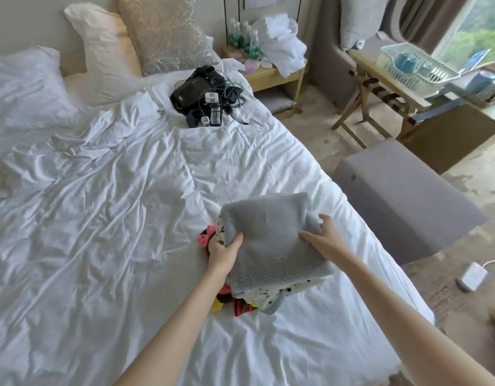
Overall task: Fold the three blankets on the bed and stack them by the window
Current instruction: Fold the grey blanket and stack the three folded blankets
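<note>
All three blankets are folded and piled into one stack (268, 274), which sits on the bed (101, 204) close to its right edge. That's the side facing the window, so my guess is it was built there to keep the carry short.

The left hand (222, 253) grips the stack's left side, thumb hooked over the top and fingers tucked in underneath. It looks like a scoop-from-below hold so the bottom layer comes along too. The right hand (321, 235) lies spread and fairly flat on top, pressing down and holding nothing. I read that as pinning the layers so they don't slide.

The grey blanket (271, 227) is on top, a white spotted blanket (268, 292) is in the middle, and a red and pink blanket (240, 305) pokes out at the bottom.

Beside the bed there's a grey ottoman (407, 201) right in the path. Further up the bed is a pile of black gear (201, 93) with cables, then the pillows (163, 34). A small table (271, 75) stands by the headboard. The window (480, 32) is far right with a plastic basket (416, 65) in front of it, so the drop spot looks a bit crowded.
</note>
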`<state>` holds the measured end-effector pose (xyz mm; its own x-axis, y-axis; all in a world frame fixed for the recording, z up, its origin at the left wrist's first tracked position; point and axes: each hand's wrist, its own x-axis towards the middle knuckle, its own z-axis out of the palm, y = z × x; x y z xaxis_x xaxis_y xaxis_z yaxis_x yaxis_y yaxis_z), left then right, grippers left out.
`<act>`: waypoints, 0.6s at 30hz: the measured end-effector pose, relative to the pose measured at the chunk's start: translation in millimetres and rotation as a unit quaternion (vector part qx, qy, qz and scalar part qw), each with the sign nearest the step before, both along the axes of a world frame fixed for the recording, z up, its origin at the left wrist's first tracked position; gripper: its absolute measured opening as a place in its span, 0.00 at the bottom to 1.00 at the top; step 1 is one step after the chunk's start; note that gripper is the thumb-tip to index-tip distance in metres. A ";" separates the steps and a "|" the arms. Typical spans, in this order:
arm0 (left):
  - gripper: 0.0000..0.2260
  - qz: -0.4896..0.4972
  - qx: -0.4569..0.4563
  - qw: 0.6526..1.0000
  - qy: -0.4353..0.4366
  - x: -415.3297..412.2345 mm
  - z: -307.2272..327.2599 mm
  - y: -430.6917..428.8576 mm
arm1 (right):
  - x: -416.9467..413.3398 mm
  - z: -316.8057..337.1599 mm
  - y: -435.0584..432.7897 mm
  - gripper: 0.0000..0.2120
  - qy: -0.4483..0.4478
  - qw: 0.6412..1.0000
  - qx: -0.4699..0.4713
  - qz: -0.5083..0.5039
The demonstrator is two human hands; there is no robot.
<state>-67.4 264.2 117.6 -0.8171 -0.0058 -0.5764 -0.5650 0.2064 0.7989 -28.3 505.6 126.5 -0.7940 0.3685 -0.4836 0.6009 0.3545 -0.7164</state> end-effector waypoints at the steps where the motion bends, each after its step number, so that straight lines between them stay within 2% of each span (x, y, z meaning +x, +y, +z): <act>1: 0.21 0.010 -0.020 1.000 -0.002 1.0 -1.0 2.1 | -2.3 -5.4 2.6 0.36 0.014 1.000 0.010 0.011; 3: 0.31 0.006 -0.177 0.980 0.090 -0.8 -0.8 7.5 | -9.5 -9.3 5.1 0.32 0.080 0.995 0.058 0.001; 5: 0.30 -0.034 -0.336 0.908 0.249 -4.8 7.5 18.4 | -18.9 -8.9 3.8 0.29 0.159 0.973 0.164 -0.013; 7: 0.27 -0.102 -0.410 0.833 0.356 -16.9 12.2 32.0 | -31.0 -8.2 -1.2 0.27 0.212 0.942 0.259 0.032; 10: 0.26 -0.216 -0.457 0.773 0.383 -35.3 -8.1 43.7 | -43.1 -22.5 -11.6 0.27 0.200 0.904 0.335 0.177; 13: 0.25 -0.245 -0.479 0.763 0.357 -40.3 -45.5 43.5 | -48.5 -52.8 -8.7 0.28 0.158 0.897 0.341 0.232; 18: 0.25 -0.249 -0.476 0.771 0.342 -35.3 -101.8 52.2 | -46.9 -111.1 2.7 0.29 0.150 0.911 0.309 0.228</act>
